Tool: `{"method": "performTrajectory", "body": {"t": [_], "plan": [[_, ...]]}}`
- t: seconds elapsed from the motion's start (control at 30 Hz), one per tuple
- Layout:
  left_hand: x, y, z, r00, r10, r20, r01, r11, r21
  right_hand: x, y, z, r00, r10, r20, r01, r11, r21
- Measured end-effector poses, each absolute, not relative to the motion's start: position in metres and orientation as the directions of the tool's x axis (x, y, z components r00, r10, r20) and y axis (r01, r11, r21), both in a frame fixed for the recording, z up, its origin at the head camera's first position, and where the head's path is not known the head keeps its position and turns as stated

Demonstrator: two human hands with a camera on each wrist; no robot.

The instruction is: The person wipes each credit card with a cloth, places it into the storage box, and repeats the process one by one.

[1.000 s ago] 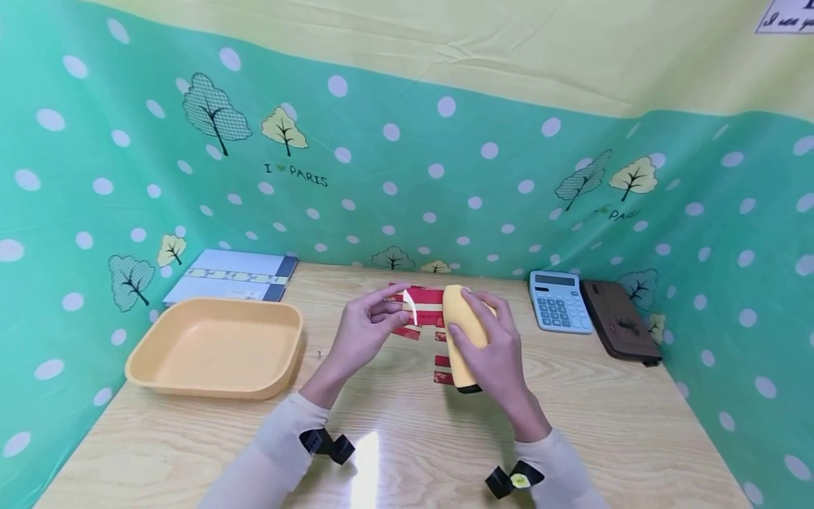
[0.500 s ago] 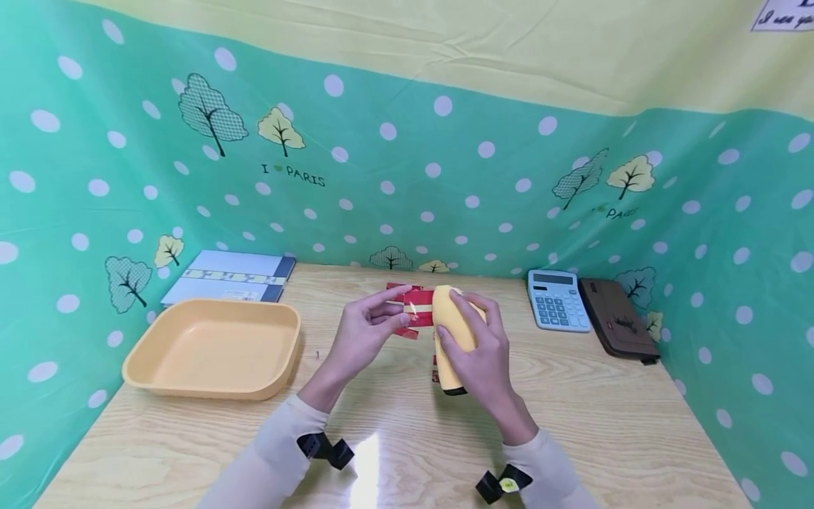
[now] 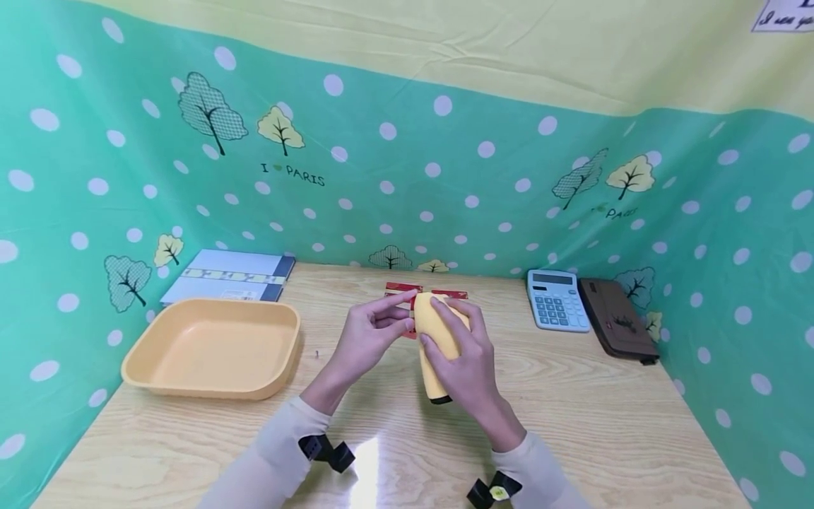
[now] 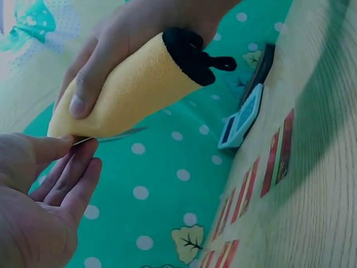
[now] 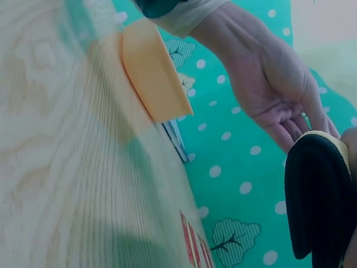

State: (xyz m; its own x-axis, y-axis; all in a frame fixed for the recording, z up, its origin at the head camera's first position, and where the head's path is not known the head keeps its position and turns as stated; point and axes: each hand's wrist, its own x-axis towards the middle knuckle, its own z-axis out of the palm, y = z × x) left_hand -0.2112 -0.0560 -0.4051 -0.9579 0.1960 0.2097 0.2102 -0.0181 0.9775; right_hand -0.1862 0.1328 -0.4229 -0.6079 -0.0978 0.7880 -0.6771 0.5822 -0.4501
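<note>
My left hand (image 3: 359,339) pinches a thin red card (image 4: 82,141) between thumb and fingers, held above the table. My right hand (image 3: 469,364) grips a yellow fabric-covered cleaning pad (image 3: 432,375), which has a black end with a small loop in the left wrist view. The pad lies against the card and hides nearly all of it in the head view. Behind the hands, several red cards with gold stripes lie on the table, one of them a card (image 3: 449,294) just beyond the pad; the left wrist view shows another striped card (image 4: 277,153).
An orange-beige tray (image 3: 280,385) stands on the wooden table (image 3: 572,424) at the left, with a blue-and-white folder (image 3: 235,272) behind it. To the right lie a light blue calculator (image 3: 558,300) and a brown case (image 3: 620,322). A polka-dot curtain (image 3: 356,219) encloses the back and sides.
My right hand has moved left with the cleaning pad, sliding across the pinched card until it reaches my left fingertips. The left hand stays nearly still.
</note>
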Motion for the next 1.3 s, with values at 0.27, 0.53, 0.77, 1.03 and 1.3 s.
{"method": "performTrajectory", "body": {"t": [0.27,0.53,0.77,1.03,1.3], "plan": [[-0.21,-0.058,-0.401,-0.967,0.175,0.182,0.181,-0.022,0.983,-0.196,0.149,-0.423,-0.643,-0.057,0.764,-0.618,0.627,-0.474],[-0.216,-0.067,-0.401,-0.982,0.137,0.13,0.124,-0.052,0.991,-0.207,0.169,-0.422,-0.71,0.019,0.704,-0.545,0.618,-0.566],[-0.221,-0.075,-0.404,-0.989,0.116,0.092,0.09,-0.028,0.996,-0.207,0.184,-0.415,-0.77,0.062,0.634,-0.492,0.575,-0.654],[-0.221,-0.076,-0.403,-0.981,0.144,0.127,0.123,-0.036,0.992,-0.204,0.189,-0.41,-0.781,0.059,0.622,-0.494,0.55,-0.673],[-0.219,-0.075,-0.404,-0.981,0.118,0.151,0.158,0.044,0.987,-0.202,0.19,-0.409,-0.794,0.07,0.604,-0.476,0.546,-0.689]]}}
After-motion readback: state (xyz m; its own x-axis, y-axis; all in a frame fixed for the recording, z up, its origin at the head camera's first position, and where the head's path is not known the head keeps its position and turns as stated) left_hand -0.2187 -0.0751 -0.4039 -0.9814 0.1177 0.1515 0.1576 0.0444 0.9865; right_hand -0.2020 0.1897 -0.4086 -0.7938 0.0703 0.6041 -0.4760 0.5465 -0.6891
